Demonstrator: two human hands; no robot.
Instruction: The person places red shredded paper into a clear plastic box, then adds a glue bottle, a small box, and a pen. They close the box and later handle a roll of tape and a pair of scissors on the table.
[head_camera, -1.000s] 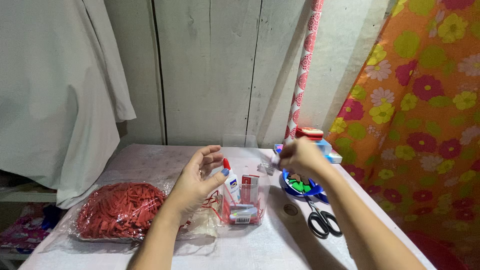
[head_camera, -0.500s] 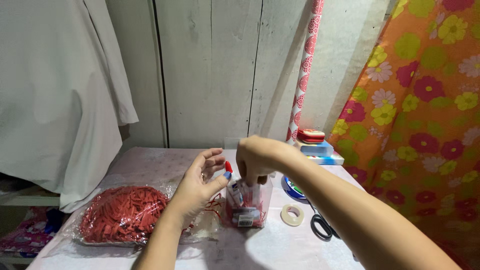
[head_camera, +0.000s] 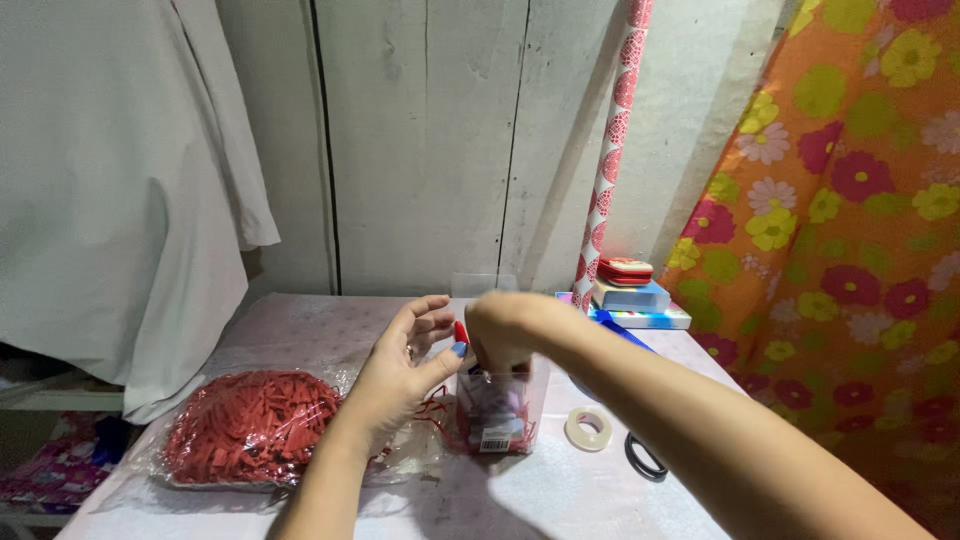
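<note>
so the right hand (head_camera: 505, 335) has swung over from the blue bowl side and now dips its bunched fingers into the clear plastic box (head_camera: 500, 405) mid-table, can't tell what it's gripping, while the open left hand (head_camera: 405, 372) steadies the box's side.

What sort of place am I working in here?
Probably a home craft or gift-wrapping corner: a small covered table against a bare grey wall, with a clear bag of red shredded paper, a white tape roll, black-handled scissors and a red patterned wrapping-paper roll.
</note>
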